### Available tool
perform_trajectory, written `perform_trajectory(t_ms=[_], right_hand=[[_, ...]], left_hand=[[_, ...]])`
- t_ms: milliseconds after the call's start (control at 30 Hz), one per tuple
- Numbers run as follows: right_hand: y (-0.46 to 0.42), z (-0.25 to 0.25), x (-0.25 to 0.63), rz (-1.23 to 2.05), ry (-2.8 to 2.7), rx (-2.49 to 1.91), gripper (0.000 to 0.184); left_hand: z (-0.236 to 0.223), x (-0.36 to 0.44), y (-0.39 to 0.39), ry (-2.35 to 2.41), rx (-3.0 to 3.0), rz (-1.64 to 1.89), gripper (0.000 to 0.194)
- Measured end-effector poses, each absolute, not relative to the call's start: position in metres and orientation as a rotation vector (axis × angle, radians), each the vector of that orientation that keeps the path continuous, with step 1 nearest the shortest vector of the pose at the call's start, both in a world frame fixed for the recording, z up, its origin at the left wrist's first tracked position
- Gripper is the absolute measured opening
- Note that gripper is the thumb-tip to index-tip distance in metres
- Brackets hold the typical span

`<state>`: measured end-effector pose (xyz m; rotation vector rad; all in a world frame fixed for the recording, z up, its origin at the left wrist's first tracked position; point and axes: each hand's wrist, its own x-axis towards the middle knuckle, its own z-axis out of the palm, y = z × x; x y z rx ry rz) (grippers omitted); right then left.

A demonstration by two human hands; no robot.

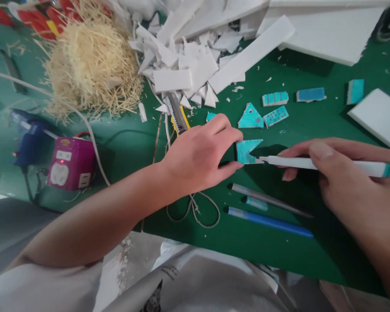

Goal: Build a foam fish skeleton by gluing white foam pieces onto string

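Where the left hand (203,151) rests, green tabletop (295,255) spreads.

A heap of pale straw (91,56) fills the upper left of the frame, with red and yellow items (35,22) behind it and a dark flat strip (12,71) to its left; below sit a blue glue gun (29,143) and a magenta socket box (72,162) with a small lit red light, a white cord (91,135) curving past. White foam scraps (198,65) pile up at top centre, touching a yellow-edged cutter (178,113), and a broad foam slab (325,32) spans the upper right. A looped grey string (219,213) lies at lower centre on the green table (253,242).
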<state>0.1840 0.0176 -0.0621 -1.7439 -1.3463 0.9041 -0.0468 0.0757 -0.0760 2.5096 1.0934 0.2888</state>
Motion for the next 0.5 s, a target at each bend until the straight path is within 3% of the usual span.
perform_trajectory(t_ms=[500], right_hand=[[0.0183,-0.0676,0.1903,0.922,-1.361,-1.697,0.029]], left_hand=[[-0.0782,-0.0479,0.0759,1.080,2.517,0.324,0.026]])
